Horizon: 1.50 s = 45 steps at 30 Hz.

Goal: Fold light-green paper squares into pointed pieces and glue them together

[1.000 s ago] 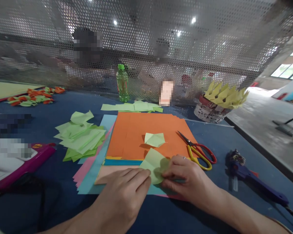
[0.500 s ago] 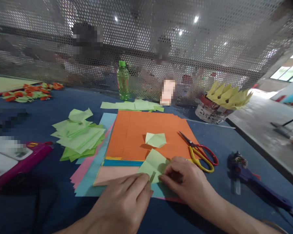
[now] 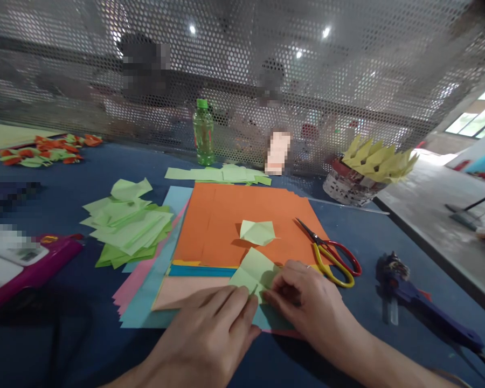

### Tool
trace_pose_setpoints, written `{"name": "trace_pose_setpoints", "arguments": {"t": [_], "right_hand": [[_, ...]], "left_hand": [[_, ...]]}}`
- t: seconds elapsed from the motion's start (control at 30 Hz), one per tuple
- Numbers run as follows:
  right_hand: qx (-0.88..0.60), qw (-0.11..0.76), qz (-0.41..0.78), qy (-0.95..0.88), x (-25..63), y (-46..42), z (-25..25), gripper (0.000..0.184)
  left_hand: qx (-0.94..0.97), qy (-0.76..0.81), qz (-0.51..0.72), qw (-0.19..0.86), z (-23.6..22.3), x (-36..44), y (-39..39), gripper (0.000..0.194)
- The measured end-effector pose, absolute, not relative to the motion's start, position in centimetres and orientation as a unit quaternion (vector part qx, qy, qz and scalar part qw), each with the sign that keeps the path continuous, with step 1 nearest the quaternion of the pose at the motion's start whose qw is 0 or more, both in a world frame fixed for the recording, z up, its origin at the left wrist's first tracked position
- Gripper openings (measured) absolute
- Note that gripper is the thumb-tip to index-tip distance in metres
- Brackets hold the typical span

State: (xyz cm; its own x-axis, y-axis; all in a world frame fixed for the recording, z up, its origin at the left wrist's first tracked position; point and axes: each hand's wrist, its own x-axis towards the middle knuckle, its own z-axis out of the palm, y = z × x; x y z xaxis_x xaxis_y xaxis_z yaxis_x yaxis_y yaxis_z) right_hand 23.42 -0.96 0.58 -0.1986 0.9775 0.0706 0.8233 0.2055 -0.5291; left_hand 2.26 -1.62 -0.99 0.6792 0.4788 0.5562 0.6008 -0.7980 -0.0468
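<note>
A light green paper square (image 3: 251, 268) with crease lines lies over the lower edge of a stack of coloured sheets, topped by orange paper (image 3: 226, 215). My right hand (image 3: 313, 304) pinches the square's right side between thumb and fingers. Fingers together, my left hand (image 3: 212, 326) presses on its lower left edge and hides that part. A smaller creased piece of green paper (image 3: 257, 233) rests just beyond, on the orange sheets. Scissors (image 3: 330, 258) with red and yellow handles lie to the right of it, blades slightly parted.
Left of the stack is a pile of green paper pieces (image 3: 131, 221); green strips (image 3: 222, 174) lie behind. A green bottle (image 3: 203, 134) stands by the perforated metal screen (image 3: 234, 54). A blue glue gun (image 3: 432, 307) and a tub with yellow paper points (image 3: 353, 183) sit right.
My left hand has shifted slightly to the right along the square's lower edge, fingertips curling closer in. My right hand keeps its pinch in nearly the same place.
</note>
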Motion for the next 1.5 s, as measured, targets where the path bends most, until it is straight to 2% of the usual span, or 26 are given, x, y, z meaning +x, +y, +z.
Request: {"name": "trace_pose_setpoints", "arguments": {"t": [0.2,0.4,0.6,0.77,1.0,1.23,1.5], "right_hand": [[-0.594,0.203,0.176,-0.758,23.5,-1.1,0.6,0.014],[-0.594,0.204,0.163,-0.761,23.4,-1.2,0.5,0.016],[-0.602,0.197,0.153,-0.759,23.4,-1.2,0.4,0.017],[-0.597,0.196,0.143,-0.765,23.4,-1.2,0.3,0.016],[-0.594,0.178,0.142,-0.772,23.4,-1.2,0.4,0.015],[-0.601,0.167,0.155,-0.766,23.8,-1.0,0.5,0.017],[-0.616,0.144,0.203,-0.747,24.2,-0.5,1.5,0.022]], "left_hand": [[-0.912,-0.304,-0.256,0.1,-1.1,2.3,-1.8,0.034],[-0.917,-0.311,-0.237,0.086,-1.1,2.3,-1.7,0.028],[-0.924,-0.296,-0.226,0.091,-1.4,2.2,-1.7,0.033],[-0.92,-0.311,-0.215,0.103,-1.3,2.2,-2.0,0.027],[-0.923,-0.309,-0.198,0.112,-1.5,2.4,-2.0,0.03],[-0.924,-0.295,-0.224,0.099,-2.2,2.4,-2.0,0.022],[-0.924,-0.301,-0.219,0.085,-1.7,2.3,-2.0,0.025]]}}
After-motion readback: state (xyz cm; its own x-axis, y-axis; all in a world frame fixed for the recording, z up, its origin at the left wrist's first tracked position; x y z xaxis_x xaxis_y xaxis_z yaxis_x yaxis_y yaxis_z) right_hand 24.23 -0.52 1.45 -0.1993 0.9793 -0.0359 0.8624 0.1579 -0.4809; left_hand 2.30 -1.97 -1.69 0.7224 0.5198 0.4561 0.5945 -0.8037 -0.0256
